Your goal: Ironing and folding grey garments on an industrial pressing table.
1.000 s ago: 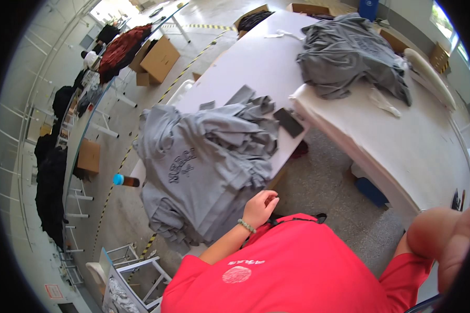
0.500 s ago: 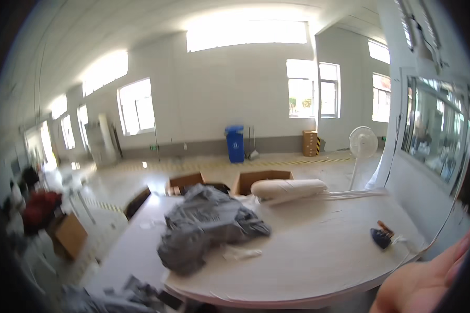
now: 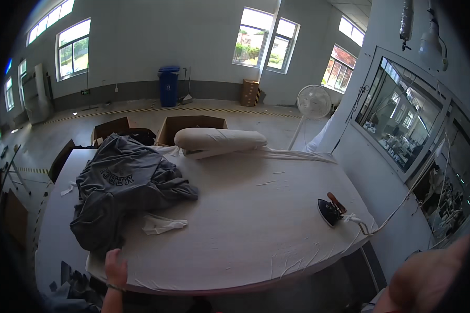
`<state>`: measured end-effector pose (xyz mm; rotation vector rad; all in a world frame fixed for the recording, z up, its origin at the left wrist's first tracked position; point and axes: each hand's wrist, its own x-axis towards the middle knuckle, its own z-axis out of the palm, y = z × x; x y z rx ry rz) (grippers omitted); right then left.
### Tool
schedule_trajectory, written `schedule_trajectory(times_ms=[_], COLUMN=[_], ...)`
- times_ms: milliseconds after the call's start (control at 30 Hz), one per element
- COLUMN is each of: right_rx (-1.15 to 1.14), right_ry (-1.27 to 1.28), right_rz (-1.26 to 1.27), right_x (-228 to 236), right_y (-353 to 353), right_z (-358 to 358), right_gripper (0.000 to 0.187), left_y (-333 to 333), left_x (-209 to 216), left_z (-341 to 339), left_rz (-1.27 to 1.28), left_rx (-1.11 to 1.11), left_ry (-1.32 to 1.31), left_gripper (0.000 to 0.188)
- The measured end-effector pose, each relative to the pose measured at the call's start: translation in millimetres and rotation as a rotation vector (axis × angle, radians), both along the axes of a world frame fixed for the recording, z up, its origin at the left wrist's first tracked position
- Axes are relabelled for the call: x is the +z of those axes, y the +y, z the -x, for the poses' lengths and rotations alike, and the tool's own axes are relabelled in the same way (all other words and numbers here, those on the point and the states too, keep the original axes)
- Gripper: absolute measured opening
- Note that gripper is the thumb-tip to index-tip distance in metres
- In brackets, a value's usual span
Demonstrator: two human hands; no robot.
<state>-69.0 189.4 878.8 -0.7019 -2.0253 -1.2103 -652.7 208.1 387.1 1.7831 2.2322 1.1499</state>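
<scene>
A crumpled grey sweatshirt (image 3: 125, 182) with dark lettering lies on the left side of a padded, white-covered table (image 3: 235, 229). Just below its near edge is my left hand (image 3: 116, 270), a band at the wrist, fingers pointing forward and nothing visible in them. Whether the fingertips touch the cloth is unclear. My right hand (image 3: 425, 279) looms large and close at the lower right corner, its fingers cut off by the dark rim. A scrap of white cloth (image 3: 163, 224) rests beside the sweatshirt. Toward the right end of the table lies an iron (image 3: 330, 209) with a brown handle.
A cloth-covered padded roll (image 3: 222, 137) sits along the far edge, with cardboard boxes (image 3: 167, 125) behind it. The iron's hose (image 3: 397, 216) runs up the right wall. Beyond stand a white fan (image 3: 313, 101) and a blue bin (image 3: 168, 87). Grey fabric pieces (image 3: 70, 289) are piled lower left.
The view has tipped down and turned right, so the table sits farther left in it. My left hand has come into sight near the sweatshirt. My right hand stays at the lower right.
</scene>
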Motion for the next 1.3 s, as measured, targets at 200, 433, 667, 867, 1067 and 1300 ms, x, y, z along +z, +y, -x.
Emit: schedule_trajectory(times_ms=[200,433,667,867,1067,1300], right_rx=[-0.001,0.039,0.195,0.225,0.359,0.152], right_ry=[0.038,0.185,0.253,0.397,0.557,0.471], right_rz=[0.238,0.547,0.757,1.173,1.487,1.573], right_x=[-28,-71,-96,-291,-383,-469], right_y=[63,109,145,233,220,197], right_z=[5,7,-20,-91,-147,-223], right_gripper=[0.032,0.031,0.029,0.027,0.027,0.034], left_y=[59,79,100,125,150,177], left_x=[-11,14,45,116,103,-55], left_z=[172,179,102,-189,-440,-556], left_rz=[0.252,0.553,0.815,0.663,0.491,0.378], left_rx=[0.425,0.495,0.208,-0.009,-0.551,-0.554], left_ry=[0.344,0.421,0.695,-0.37,-1.282,-0.451], left_gripper=[0.067,0.061,0.035,0.039,0.026,0.033])
